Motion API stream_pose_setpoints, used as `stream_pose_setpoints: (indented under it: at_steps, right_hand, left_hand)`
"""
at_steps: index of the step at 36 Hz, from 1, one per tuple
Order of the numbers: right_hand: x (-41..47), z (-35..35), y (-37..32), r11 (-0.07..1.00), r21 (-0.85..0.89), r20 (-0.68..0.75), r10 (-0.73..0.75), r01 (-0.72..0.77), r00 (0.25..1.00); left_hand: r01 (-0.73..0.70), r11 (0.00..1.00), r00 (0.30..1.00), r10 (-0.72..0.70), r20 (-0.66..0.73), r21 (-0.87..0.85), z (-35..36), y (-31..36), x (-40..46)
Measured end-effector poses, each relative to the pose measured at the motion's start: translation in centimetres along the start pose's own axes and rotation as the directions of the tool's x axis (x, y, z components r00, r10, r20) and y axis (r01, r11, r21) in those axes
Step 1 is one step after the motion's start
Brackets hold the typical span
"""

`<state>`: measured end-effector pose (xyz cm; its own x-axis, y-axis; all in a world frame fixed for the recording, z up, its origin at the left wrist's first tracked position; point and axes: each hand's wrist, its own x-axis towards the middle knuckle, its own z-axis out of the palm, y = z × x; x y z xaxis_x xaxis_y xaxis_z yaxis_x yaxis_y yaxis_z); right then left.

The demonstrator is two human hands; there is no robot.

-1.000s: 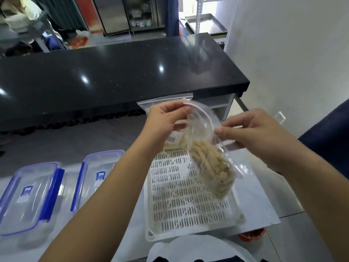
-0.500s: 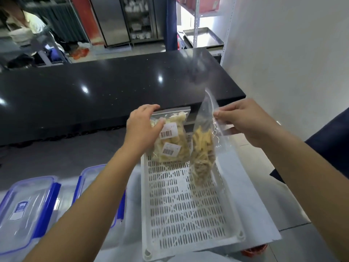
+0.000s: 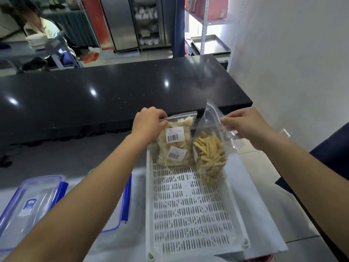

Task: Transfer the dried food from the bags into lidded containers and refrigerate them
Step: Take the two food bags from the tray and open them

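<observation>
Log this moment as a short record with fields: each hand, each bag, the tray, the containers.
left hand: pinches top edge of the labelled bag
right hand: pinches rim of the stick bag
labelled bag: pale chunks, two barcode labels, at the tray's far end
stick bag: yellow sticks, mouth open, lower end in the tray
tray: white, slotted
containers: clear, blue-clipped lids on, left of the tray

A glossy black counter (image 3: 113, 95) spans the room before a white wall (image 3: 292, 63), perhaps steel fridges (image 3: 120, 21) behind.
</observation>
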<state>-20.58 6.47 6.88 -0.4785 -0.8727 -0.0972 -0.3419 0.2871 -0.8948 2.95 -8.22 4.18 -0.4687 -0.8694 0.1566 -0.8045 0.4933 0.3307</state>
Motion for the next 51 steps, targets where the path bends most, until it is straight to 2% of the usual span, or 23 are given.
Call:
stream_pose_setpoints:
  at_steps: [4,10,12,14,18,20,22,24,27,29,31,34,36,40,44,51]
  right_hand:
    - [0.1,0.4,0.2,0.999,-0.043,-0.005,-0.012,0.011,1.000]
    - [-0.4,0.4,-0.1,0.992,-0.107,-0.064,-0.074,0.067,0.995]
    - [-0.9,0.4,-0.4,0.978,-0.186,-0.095,-0.117,0.098,0.989]
    - [-1.6,0.5,-0.9,0.953,-0.259,-0.139,-0.198,0.157,0.970]
    - [-4.2,1.1,-2.3,0.897,-0.287,-0.205,-0.401,0.337,0.893]
    - [-6.1,1.8,-3.1,0.871,-0.238,-0.226,-0.480,0.430,0.848]
    - [-8.2,2.9,-3.6,0.864,-0.140,-0.202,-0.503,0.483,0.841]
    - [-10.1,4.4,-3.7,0.902,0.002,-0.097,-0.431,0.433,0.897]
    - [-11.4,7.0,-2.5,0.965,0.180,0.082,-0.206,0.189,0.975]
    - [-11.6,8.4,-1.5,0.967,0.253,0.162,-0.063,0.021,0.985]
    - [-11.9,9.5,-0.9,0.923,0.361,0.222,0.054,-0.133,0.973]
    - [-12.6,10.2,-0.6,0.884,0.417,0.246,0.114,-0.212,0.962]
    - [-13.0,10.4,-0.6,0.892,0.397,0.269,0.110,-0.214,0.957]
    - [-13.6,10.9,-0.4,0.928,0.316,0.299,0.099,-0.196,0.949]
    - [-14.0,11.5,-0.3,0.946,0.283,0.285,0.071,-0.155,0.956]
    - [-14.0,11.7,-0.1,0.915,0.324,0.343,0.122,-0.239,0.932]
  left_hand:
    - [0.000,1.000,1.000,0.000,-0.003,0.014,-0.3,0.3,0.0]
    - [0.034,0.997,0.999,-0.035,-0.009,-0.073,-1.6,0.5,-0.5]
    - [0.057,0.992,0.998,-0.056,0.010,-0.111,-2.1,0.5,-0.9]
    - [0.085,0.984,0.996,-0.080,0.034,-0.154,-2.6,0.5,-1.6]
    - [0.137,0.955,0.989,-0.118,0.086,-0.264,-3.6,0.9,-3.6]
    - [0.184,0.921,0.981,-0.153,0.116,-0.342,-4.1,1.3,-4.8]
    - [0.248,0.841,0.968,-0.195,0.158,-0.481,-4.7,1.7,-6.2]
    - [0.335,0.707,0.942,-0.231,0.243,-0.623,-5.1,2.2,-7.9]
    - [0.438,0.500,0.899,-0.268,0.347,-0.748,-4.7,2.5,-10.4]
    - [0.473,0.381,0.876,-0.298,0.378,-0.795,-4.2,2.5,-12.0]
    - [0.500,0.280,0.851,-0.332,0.406,-0.819,-3.8,2.6,-13.7]
    - [0.532,0.159,0.820,-0.342,0.459,-0.832,-3.1,2.9,-16.0]
    - [0.556,0.129,0.805,-0.329,0.493,-0.821,-2.4,2.8,-17.2]
    - [0.596,0.159,0.790,-0.295,0.538,-0.787,-1.6,2.9,-18.7]
    - [0.575,0.189,0.803,-0.317,0.505,-0.796,-1.6,3.3,-19.5]
    - [0.560,0.239,0.815,-0.331,0.476,-0.794,-1.1,3.3,-20.4]
